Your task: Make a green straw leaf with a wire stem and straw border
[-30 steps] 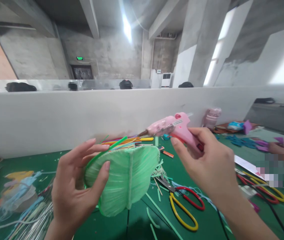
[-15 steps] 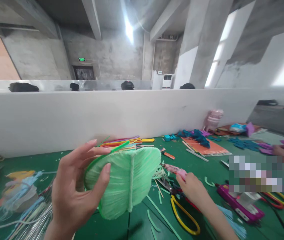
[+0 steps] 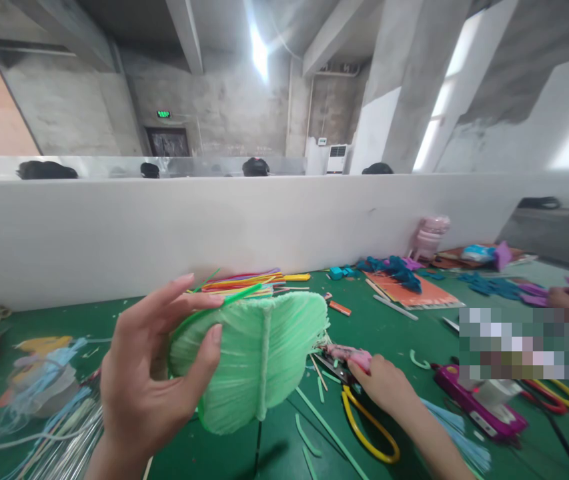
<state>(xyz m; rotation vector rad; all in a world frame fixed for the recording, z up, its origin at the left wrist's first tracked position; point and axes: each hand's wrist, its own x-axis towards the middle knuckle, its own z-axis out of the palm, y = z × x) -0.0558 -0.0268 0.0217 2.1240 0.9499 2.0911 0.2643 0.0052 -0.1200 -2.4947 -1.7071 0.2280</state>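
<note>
My left hand [image 3: 157, 370] grips a light-green fuzzy leaf [image 3: 291, 360] by its left side, thumb on the near face and fingers behind. A raised midrib runs down the leaf, and a brighter green strip edges its left part. My right hand [image 3: 381, 383] is closed around a slim pink tool [image 3: 349, 353] with a dark tip, its exact kind unclear. That tip is close to the leaf's right edge; whether they touch I cannot tell. Below it lie scissors [image 3: 371, 430] with yellow and red handles, among green offcuts [image 3: 307, 437].
A purple power strip [image 3: 479, 403] lies at right, with a co-worker's hand [image 3: 567, 303] beyond it. Coloured stems [image 3: 241, 283] lie by the white partition [image 3: 164, 233]. At left are wire bundles [image 3: 71, 433] and a yellow glue gun [image 3: 44, 345]. An orange board [image 3: 424, 293] sits farther back.
My right hand has moved slightly down with the pink tool, whose tip now sits lower along the leaf's right edge. My left hand keeps its hold on the leaf.
</note>
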